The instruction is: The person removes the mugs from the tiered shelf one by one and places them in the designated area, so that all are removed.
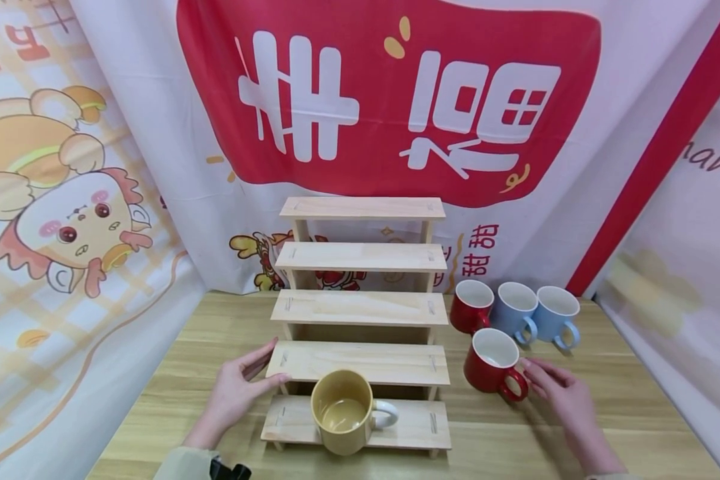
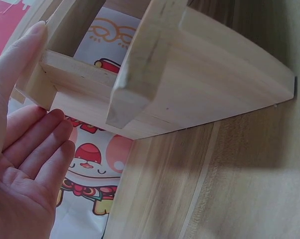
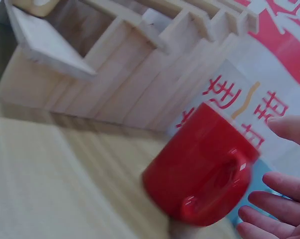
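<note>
A pale wooden stepped rack (image 1: 360,307) stands mid-table in the head view. On its lowest step sits a yellow mug (image 1: 342,412) with a white handle turned right. My left hand (image 1: 237,393) is at the rack's left side, its fingers extended and its thumb against the edge of a step (image 2: 43,64). Right of the rack is a red mug (image 1: 492,360), its handle (image 3: 222,186) facing my right hand (image 1: 555,387). That hand's fingers are spread beside the handle, holding nothing; whether a fingertip touches the mug, I cannot tell.
Behind the near red mug stand another red mug (image 1: 472,307) and two light blue mugs (image 1: 516,310), grouped close together. A printed cloth backdrop (image 1: 390,100) hangs behind the rack. Cloth walls (image 1: 66,200) bound the wooden table (image 1: 186,347) at both sides.
</note>
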`<state>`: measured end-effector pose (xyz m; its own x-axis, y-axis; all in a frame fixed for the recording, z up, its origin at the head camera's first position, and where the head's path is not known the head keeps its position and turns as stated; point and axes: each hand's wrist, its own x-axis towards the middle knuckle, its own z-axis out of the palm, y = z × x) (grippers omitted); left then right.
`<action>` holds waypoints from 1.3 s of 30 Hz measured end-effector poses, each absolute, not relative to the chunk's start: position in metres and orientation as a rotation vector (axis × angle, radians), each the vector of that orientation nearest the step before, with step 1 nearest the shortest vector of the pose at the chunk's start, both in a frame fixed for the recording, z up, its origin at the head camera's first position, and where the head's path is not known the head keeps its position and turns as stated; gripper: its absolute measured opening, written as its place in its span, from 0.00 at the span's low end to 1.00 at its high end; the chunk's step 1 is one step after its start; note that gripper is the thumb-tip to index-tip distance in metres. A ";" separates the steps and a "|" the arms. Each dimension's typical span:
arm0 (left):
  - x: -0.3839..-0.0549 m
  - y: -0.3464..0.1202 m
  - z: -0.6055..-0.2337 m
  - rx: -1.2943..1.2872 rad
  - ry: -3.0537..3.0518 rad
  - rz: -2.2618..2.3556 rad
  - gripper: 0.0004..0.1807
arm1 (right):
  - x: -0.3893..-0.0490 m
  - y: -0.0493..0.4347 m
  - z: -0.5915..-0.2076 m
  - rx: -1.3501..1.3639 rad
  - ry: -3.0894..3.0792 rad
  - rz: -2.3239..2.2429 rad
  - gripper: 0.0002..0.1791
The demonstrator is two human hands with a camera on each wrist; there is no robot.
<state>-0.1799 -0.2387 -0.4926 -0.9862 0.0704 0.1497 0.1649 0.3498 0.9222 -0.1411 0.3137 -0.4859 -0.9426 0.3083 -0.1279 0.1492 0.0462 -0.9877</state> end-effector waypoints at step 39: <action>-0.179 -0.239 -0.491 -0.182 -2.535 -1.732 0.45 | -0.133 0.206 -0.389 0.203 -2.442 1.795 0.21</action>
<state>-0.1790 -0.2388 -0.4912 -0.9909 0.0601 0.1208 0.1344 0.3597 0.9234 -0.1332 0.2058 -0.3889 -0.9857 -0.0462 0.1622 -0.1686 0.2947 -0.9406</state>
